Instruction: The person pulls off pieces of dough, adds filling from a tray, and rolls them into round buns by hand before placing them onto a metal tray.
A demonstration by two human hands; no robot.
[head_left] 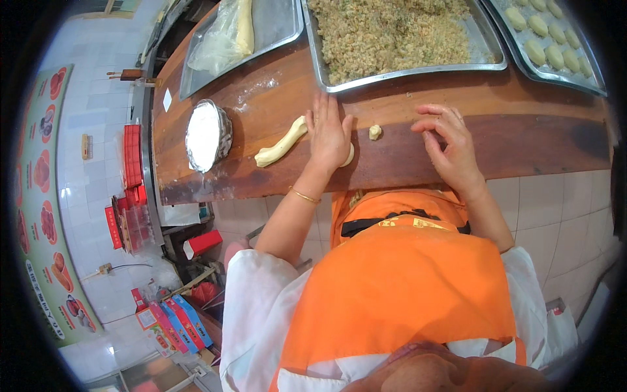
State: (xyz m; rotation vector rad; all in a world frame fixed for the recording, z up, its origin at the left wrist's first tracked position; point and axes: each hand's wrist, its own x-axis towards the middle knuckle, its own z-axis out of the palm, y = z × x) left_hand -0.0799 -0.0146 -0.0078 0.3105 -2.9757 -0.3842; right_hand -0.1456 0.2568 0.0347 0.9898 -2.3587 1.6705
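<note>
My left hand [329, 133] lies flat on the wooden table, fingers stretched forward, palm pressing down on a piece of pale dough [349, 155] that peeks out beside it. A rope of dough [282, 142] stretches to the left of that hand, its right end touching or close to the fingers. Between my hands sits a small lump of dough [375, 132]. My right hand [447, 140] hovers over the table to the right of the lump, fingers loosely bent and apart from the thumb, with nothing visible in it.
A metal tray of crumbly filling [392, 39] stands beyond my hands. Another tray [277, 29] at far left holds a dough roll under plastic; one at far right holds shaped dough pieces [553, 57]. A round bowl of white flour [204, 135] sits left. The table's near edge is before my apron.
</note>
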